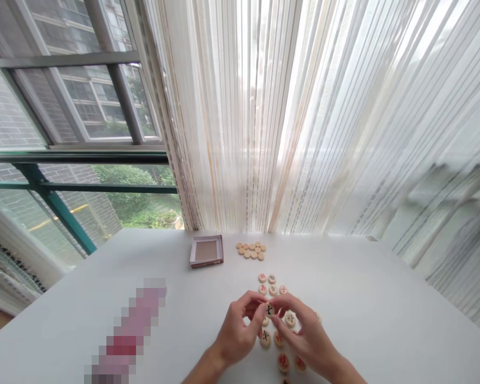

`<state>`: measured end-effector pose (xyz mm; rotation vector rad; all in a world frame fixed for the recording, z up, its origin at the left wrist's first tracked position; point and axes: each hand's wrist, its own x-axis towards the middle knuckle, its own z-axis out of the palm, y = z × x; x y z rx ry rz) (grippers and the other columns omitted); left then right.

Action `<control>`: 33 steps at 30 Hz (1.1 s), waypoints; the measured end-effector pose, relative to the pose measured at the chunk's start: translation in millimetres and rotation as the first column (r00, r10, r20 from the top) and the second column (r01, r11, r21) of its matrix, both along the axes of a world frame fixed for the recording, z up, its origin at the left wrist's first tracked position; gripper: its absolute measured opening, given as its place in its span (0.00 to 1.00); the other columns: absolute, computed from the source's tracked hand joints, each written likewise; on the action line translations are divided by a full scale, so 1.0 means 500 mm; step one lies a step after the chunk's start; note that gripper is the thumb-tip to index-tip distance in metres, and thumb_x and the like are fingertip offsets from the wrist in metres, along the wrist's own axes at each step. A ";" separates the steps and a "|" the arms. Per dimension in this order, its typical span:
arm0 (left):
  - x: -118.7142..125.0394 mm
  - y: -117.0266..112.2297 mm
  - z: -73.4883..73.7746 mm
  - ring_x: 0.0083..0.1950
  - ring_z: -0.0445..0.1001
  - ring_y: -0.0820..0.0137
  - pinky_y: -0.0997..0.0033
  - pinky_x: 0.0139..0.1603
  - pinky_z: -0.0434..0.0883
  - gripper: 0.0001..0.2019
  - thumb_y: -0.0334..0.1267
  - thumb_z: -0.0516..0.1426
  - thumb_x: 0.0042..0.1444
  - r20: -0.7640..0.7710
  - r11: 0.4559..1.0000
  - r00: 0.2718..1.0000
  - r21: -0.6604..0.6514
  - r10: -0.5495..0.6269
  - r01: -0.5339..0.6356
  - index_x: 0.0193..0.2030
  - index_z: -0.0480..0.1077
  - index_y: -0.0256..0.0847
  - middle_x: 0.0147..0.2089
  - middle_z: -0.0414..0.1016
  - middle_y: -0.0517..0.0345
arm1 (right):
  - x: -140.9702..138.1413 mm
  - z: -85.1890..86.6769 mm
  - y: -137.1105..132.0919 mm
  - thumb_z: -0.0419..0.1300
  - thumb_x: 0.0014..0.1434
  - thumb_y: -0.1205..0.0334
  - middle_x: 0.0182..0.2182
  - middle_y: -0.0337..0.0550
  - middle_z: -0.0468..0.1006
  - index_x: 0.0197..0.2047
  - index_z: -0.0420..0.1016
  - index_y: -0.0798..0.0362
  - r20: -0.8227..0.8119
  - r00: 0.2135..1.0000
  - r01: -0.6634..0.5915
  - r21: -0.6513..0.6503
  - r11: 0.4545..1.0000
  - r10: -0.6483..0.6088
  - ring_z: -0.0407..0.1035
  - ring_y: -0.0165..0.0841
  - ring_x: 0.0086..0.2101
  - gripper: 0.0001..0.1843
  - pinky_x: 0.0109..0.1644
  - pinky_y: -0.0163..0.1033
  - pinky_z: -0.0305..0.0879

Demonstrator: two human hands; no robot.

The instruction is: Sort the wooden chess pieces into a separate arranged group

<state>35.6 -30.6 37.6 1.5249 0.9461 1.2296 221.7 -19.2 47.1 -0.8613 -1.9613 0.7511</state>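
Note:
Between the fingertips of both hands is a round wooden Chinese chess piece [269,310] with a black character facing me. My left hand [242,325] pinches it from the left, and my right hand [300,328] grips its right side. Under and around the hands lie several more pieces with red or black characters. A black-marked piece [265,337] is just below my left fingertips, and a red-marked piece [283,362] lies nearer to me. Beyond the hands sits another red-marked piece [262,278]. My right hand partly covers some pieces.
An open shallow box [207,250] stands toward the back of the white table [176,320]. Right of it lies a group of blank-faced wooden discs [254,248]. A pixelated pinkish strip [132,330] is at the left. Striped curtains [240,117] hang behind the table, beside a window.

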 end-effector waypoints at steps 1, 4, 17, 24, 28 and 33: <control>0.000 0.000 0.000 0.28 0.73 0.73 0.78 0.26 0.72 0.13 0.46 0.56 0.67 0.003 1.000 1.000 -0.003 -0.010 0.010 0.45 0.72 0.37 0.35 0.79 0.52 | 0.001 -0.002 0.001 0.60 0.65 0.63 0.40 0.42 0.80 0.49 0.73 0.48 -0.012 1.000 -0.004 -0.008 1.000 0.004 0.74 0.35 0.37 0.09 0.44 0.39 0.72; -0.002 0.002 -0.004 0.29 0.74 0.72 0.77 0.27 0.73 0.13 0.45 0.56 0.66 -0.015 1.000 1.000 -0.004 -0.018 0.018 0.48 0.71 0.37 0.36 0.78 0.51 | 0.003 -0.006 0.004 0.59 0.65 0.62 0.41 0.44 0.80 0.49 0.74 0.48 -0.043 0.999 -0.024 -0.049 0.999 0.022 0.74 0.35 0.38 0.09 0.44 0.39 0.73; -0.009 -0.002 0.000 0.31 0.70 0.75 0.78 0.30 0.71 0.10 0.39 0.59 0.64 -0.055 0.998 0.998 0.039 -0.040 0.042 0.49 0.67 0.41 0.41 0.75 0.54 | 0.001 0.020 0.007 0.63 0.64 0.62 0.39 0.44 0.81 0.46 0.78 0.49 -0.140 0.989 -0.071 -0.149 0.986 0.051 0.74 0.35 0.37 0.08 0.44 0.39 0.73; -0.005 0.006 -0.016 0.26 0.70 0.76 0.79 0.26 0.69 0.09 0.42 0.60 0.63 0.001 1.000 1.000 -0.001 -0.019 0.019 0.44 0.67 0.40 0.32 0.74 0.61 | 0.004 0.020 0.008 0.60 0.66 0.63 0.39 0.43 0.81 0.47 0.79 0.48 -0.112 0.991 -0.087 -0.096 0.992 0.076 0.75 0.36 0.38 0.08 0.45 0.40 0.72; -0.006 0.015 -0.014 0.26 0.75 0.73 0.78 0.25 0.71 0.10 0.43 0.61 0.62 0.078 0.998 0.996 -0.056 0.044 -0.039 0.40 0.67 0.39 0.29 0.75 0.60 | 0.008 0.015 0.008 0.58 0.67 0.63 0.38 0.43 0.82 0.46 0.79 0.48 -0.092 0.995 -0.059 -0.088 0.994 0.050 0.75 0.36 0.38 0.09 0.45 0.40 0.71; -0.012 0.028 -0.005 0.37 0.83 0.64 0.73 0.31 0.75 0.12 0.44 0.63 0.60 0.200 0.984 0.969 -0.138 0.142 -0.116 0.42 0.70 0.39 0.34 0.82 0.53 | 0.012 0.008 0.018 0.57 0.68 0.60 0.37 0.44 0.81 0.45 0.78 0.49 -0.118 0.990 0.061 -0.098 0.993 -0.073 0.75 0.37 0.38 0.09 0.45 0.40 0.71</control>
